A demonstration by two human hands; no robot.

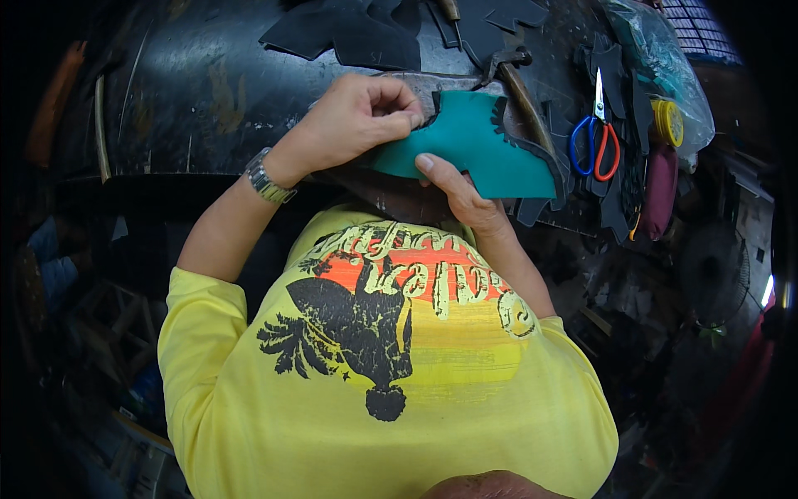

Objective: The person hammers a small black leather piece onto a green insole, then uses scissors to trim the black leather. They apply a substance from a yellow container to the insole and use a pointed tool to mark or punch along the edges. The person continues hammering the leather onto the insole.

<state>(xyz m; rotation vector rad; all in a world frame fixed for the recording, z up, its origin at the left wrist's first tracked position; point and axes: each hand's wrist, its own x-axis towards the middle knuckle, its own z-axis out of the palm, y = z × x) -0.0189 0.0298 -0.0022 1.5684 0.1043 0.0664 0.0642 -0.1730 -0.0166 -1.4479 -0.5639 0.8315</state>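
The leather piece lies on the desk right in front of me, between my left hand at its left edge and my right hand at its near edge. Scissors lie to its right (well apart from it), a tape roll further right. Cut pieces lie behind.
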